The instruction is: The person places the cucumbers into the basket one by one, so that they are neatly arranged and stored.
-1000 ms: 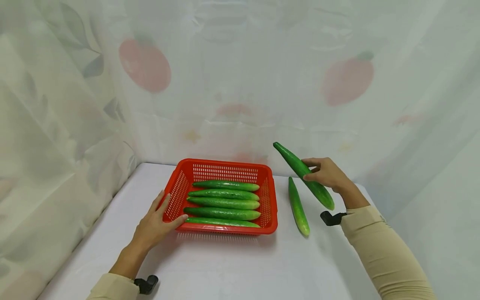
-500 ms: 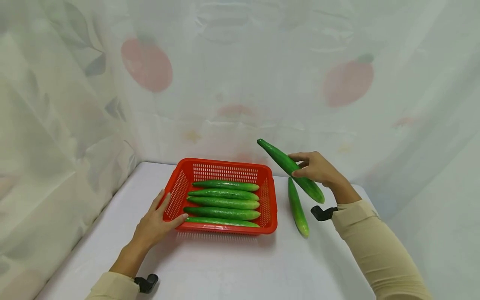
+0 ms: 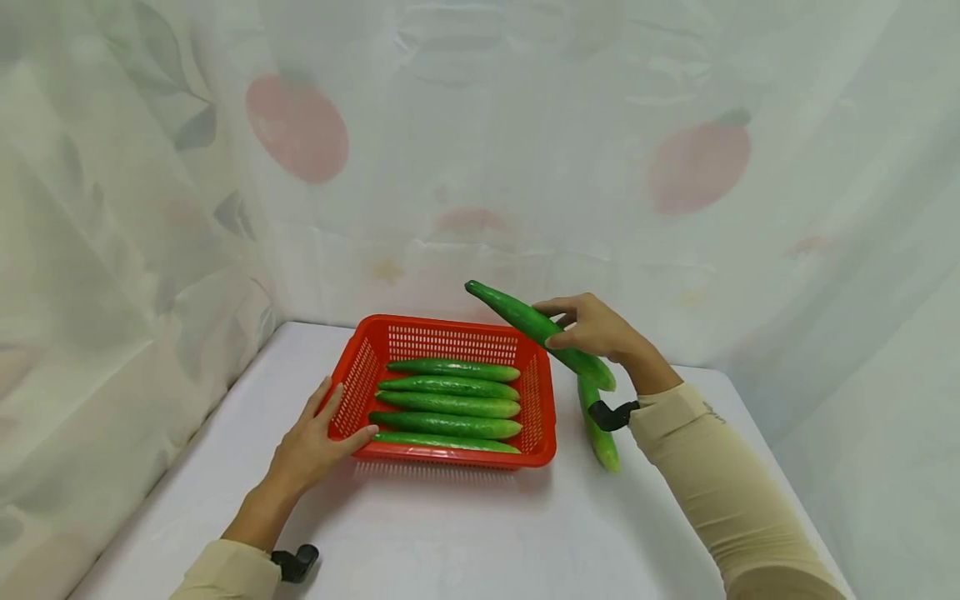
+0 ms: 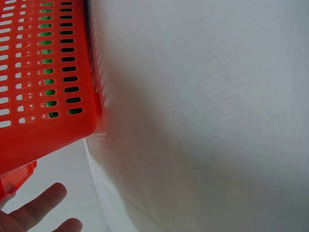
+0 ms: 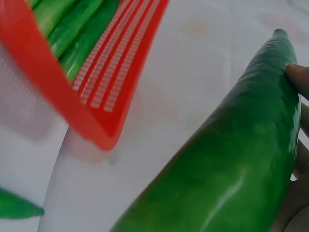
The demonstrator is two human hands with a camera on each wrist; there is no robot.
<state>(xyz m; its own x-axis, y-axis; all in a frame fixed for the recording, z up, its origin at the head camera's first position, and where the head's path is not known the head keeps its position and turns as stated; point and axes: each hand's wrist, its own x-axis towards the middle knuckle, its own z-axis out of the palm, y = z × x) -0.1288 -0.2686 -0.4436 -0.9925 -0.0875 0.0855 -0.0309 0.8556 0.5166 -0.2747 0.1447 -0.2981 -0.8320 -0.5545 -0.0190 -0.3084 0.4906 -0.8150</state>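
Note:
My right hand point(image 3: 592, 327) grips a long green cucumber point(image 3: 517, 315) near its middle, held in the air over the right back corner of a red plastic basket point(image 3: 546, 457). The cucumber slants, its narrow dark end up to the left; in the right wrist view this cucumber point(image 5: 227, 159) fills much of the picture. My left hand point(image 3: 311, 450) rests at the basket's left front corner, fingers spread along the rim and thumb over the front edge. Inside the basket, several cucumbers point(image 3: 450, 405) lie side by side, crosswise.
Another cucumber point(image 3: 600, 437) lies on the white table point(image 3: 450, 542) to the right of the basket, partly covered by my right wrist camera point(image 3: 611, 415). A pale curtain point(image 3: 480, 150) with printed fruit stands behind the table and along the sides.
My right hand has carried its cucumber leftward, from above the right of the table to over the basket's right back corner. The left hand and the basket stay in place.

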